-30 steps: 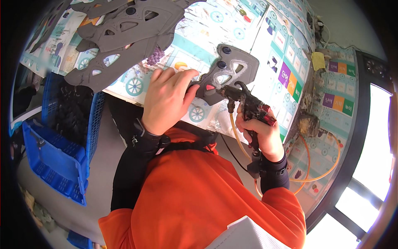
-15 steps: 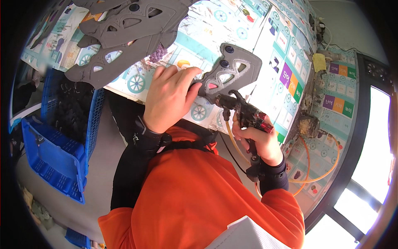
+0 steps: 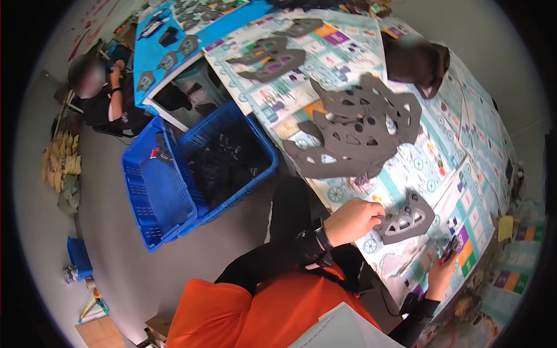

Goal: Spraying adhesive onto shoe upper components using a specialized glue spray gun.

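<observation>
My left hand [image 3: 355, 220] is closed, pinching the left end of a flat grey piece [image 3: 409, 223] with cut-out holes and dark round dots, at the near edge of the table. In my right hand [image 3: 442, 277] is a dark spray gun [image 3: 449, 250] with red parts, held to the right of the piece and apart from it. The gun's grip is mostly hidden by the hand. Farther back, just left of the held piece, lies a heap of similar grey cut-out pieces [image 3: 360, 130].
More grey pieces [image 3: 272, 61] lie on the far part of the printed table cover [image 3: 336, 64]. A dark bag-like thing [image 3: 415, 64] sits at the back right. Blue crates [image 3: 162, 191], one full of black items, stand left of the table. Another person [image 3: 113, 98] sits at the far left.
The view has swung to the left, bringing in the crates and another person. My right hand has drawn the spray gun away from the grey piece; my left hand still holds the piece's end.
</observation>
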A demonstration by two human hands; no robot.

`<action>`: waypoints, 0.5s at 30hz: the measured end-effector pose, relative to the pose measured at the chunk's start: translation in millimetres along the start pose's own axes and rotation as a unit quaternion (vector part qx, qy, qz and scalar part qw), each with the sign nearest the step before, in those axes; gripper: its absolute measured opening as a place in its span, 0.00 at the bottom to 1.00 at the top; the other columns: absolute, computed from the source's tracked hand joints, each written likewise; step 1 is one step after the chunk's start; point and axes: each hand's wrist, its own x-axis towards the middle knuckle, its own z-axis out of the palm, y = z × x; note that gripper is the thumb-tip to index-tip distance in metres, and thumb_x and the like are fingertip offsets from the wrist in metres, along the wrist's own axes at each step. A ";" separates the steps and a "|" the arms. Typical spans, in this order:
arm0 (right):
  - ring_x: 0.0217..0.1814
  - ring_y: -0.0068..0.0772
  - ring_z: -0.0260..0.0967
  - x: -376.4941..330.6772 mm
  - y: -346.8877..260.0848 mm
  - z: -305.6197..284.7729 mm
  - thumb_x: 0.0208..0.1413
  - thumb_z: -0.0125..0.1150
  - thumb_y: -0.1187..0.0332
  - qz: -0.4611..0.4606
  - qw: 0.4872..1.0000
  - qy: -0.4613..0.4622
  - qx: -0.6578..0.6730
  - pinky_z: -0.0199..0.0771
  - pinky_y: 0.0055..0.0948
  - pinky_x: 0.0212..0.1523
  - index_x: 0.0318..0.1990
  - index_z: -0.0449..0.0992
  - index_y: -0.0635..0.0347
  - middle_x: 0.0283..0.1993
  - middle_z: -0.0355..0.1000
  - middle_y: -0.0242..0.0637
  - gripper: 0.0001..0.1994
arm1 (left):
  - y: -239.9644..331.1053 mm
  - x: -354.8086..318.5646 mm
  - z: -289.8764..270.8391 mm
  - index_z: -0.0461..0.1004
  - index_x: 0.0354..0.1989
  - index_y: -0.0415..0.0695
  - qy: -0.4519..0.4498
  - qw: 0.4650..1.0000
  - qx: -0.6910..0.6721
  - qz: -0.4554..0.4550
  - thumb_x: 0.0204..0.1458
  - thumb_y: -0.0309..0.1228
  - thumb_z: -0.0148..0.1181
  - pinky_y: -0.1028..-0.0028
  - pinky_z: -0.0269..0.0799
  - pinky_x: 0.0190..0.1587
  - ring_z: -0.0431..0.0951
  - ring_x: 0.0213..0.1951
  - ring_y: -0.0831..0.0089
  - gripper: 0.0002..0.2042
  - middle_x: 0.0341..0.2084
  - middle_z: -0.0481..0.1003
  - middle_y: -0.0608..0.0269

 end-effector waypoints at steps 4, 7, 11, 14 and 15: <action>0.52 0.67 0.63 -2.0 -12.1 7.1 0.55 0.57 0.74 -0.013 0.999 0.033 -0.023 0.65 0.48 0.52 0.53 0.62 0.70 0.49 0.68 0.60 0.19 | 19.9 8.5 -65.1 0.77 0.44 0.39 0.052 0.988 -0.148 -0.003 0.58 0.25 0.59 0.74 0.75 0.31 0.82 0.28 0.74 0.07 0.31 0.80 0.58; 0.53 0.66 0.64 -0.9 -20.4 8.1 0.56 0.60 0.72 0.025 0.999 0.029 -0.009 0.65 0.48 0.53 0.54 0.63 0.70 0.49 0.68 0.60 0.20 | 16.7 46.8 -145.5 0.75 0.48 0.36 0.135 0.966 -0.219 0.025 0.62 0.28 0.58 0.76 0.77 0.33 0.82 0.30 0.73 0.10 0.34 0.79 0.61; 0.50 0.66 0.63 0.8 -25.3 7.3 0.58 0.59 0.69 0.041 0.998 0.047 -0.007 0.64 0.50 0.51 0.48 0.63 0.71 0.45 0.67 0.61 0.17 | -16.2 144.1 -265.0 0.75 0.49 0.33 0.241 0.954 -0.170 0.050 0.59 0.26 0.58 0.78 0.78 0.33 0.85 0.32 0.67 0.12 0.36 0.80 0.54; 0.49 0.67 0.63 1.2 -29.7 7.0 0.58 0.59 0.68 0.036 0.998 0.055 -0.010 0.63 0.50 0.51 0.46 0.63 0.71 0.44 0.66 0.61 0.16 | -67.8 220.3 -311.8 0.77 0.41 0.34 0.305 0.938 -0.160 -0.032 0.57 0.30 0.62 0.70 0.80 0.37 0.85 0.35 0.60 0.11 0.35 0.81 0.51; 0.49 0.67 0.63 1.4 -31.1 6.6 0.58 0.59 0.68 0.041 0.998 0.041 -0.006 0.63 0.50 0.51 0.46 0.63 0.71 0.44 0.66 0.61 0.16 | -88.6 239.9 -325.9 0.79 0.40 0.38 0.185 0.942 0.277 -0.029 0.56 0.40 0.62 0.65 0.80 0.38 0.84 0.35 0.58 0.16 0.35 0.81 0.53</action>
